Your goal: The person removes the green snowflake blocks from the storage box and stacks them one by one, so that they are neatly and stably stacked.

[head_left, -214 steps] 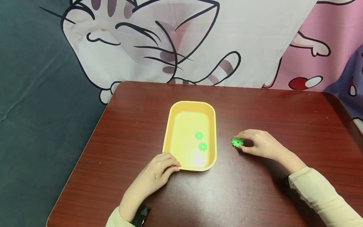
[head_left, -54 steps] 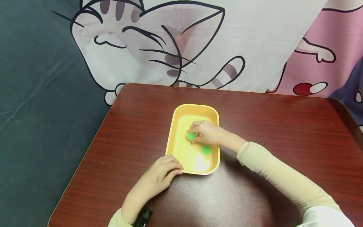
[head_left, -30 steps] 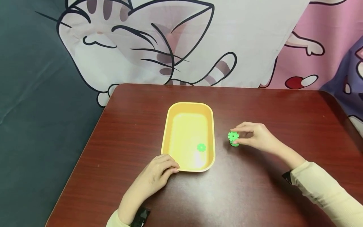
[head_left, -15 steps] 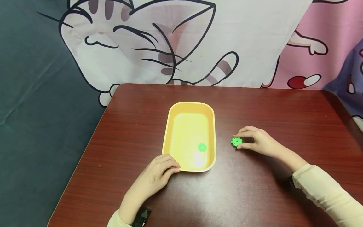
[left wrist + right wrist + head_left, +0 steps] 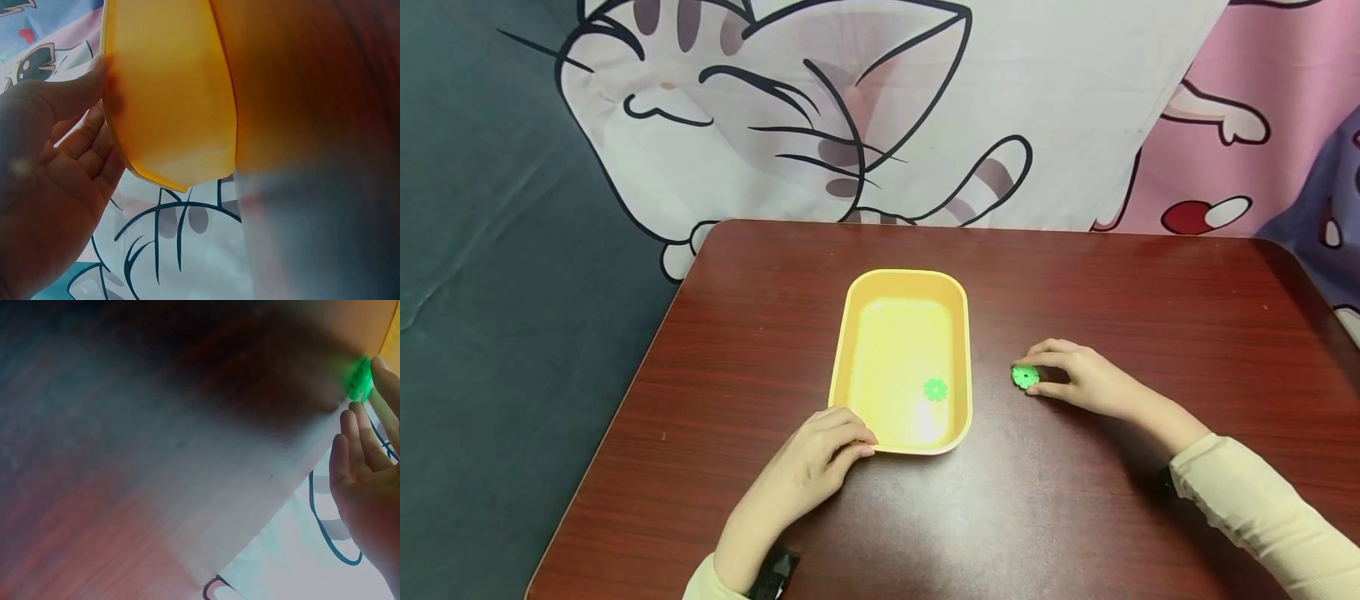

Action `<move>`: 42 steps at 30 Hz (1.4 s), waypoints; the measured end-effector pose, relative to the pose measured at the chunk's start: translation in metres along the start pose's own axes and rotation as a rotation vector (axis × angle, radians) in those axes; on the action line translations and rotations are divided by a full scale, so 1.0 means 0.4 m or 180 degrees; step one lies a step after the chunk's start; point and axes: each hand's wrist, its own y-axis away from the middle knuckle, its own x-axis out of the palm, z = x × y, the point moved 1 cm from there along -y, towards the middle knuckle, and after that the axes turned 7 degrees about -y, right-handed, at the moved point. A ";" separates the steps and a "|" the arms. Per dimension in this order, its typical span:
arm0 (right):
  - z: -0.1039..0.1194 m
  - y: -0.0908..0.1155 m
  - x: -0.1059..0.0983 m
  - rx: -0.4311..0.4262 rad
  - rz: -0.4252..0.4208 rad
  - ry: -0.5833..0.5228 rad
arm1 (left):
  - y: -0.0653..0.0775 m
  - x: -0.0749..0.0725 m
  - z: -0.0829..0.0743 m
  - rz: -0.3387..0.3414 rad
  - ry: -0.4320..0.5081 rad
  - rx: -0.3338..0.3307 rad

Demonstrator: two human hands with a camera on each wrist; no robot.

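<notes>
A shallow yellow tray [image 5: 901, 333] sits mid-table. My left hand [image 5: 820, 454] grips its near left corner; in the left wrist view the thumb and fingers of that hand [image 5: 69, 150] close on the tray's rim [image 5: 169, 94]. One flat green notched disc [image 5: 936, 390] lies inside, toward the tray's right side. To the right of the tray, my right hand [image 5: 1086, 379] pinches green notched discs [image 5: 1025, 377] between thumb and fingers, low over the table. Their thin edges show stacked together as a green bundle [image 5: 359, 380] in the right wrist view.
The dark red wooden table [image 5: 760, 333] has its far edge against a hanging cloth [image 5: 925, 108] printed with a cartoon cat. A grey-green surface [image 5: 490, 333] lies beyond the table's left edge.
My right hand has taken one green disc out of the tray and carried it right, bringing it down flat onto the stack there. The left hand has kept its grip on the tray.
</notes>
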 end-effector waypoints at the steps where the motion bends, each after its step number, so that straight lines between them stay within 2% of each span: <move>1: 0.001 0.000 0.000 -0.0012 0.0006 0.0004 | 0.000 0.000 0.000 0.0001 -0.0003 0.0003; 13: 0.006 0.002 -0.001 0.0034 0.0134 -0.0029 | 0.000 -0.001 -0.001 -0.0048 -0.0006 0.0057; 30: 0.013 0.001 -0.007 0.0131 0.0219 -0.0033 | 0.000 0.000 0.000 -0.0004 -0.0016 -0.0014; 36: 0.042 -0.025 -0.024 0.0112 -0.0076 -0.0006 | 0.000 0.000 0.001 0.0003 -0.0051 0.0000; 39: 0.072 -0.060 -0.031 -0.0049 -0.0284 -0.0105 | 0.001 0.000 0.002 0.0006 -0.0046 0.0005; 42: 0.108 -0.105 -0.031 -0.0283 -0.0373 -0.0229 | 0.002 -0.001 0.002 0.0010 -0.0042 0.0014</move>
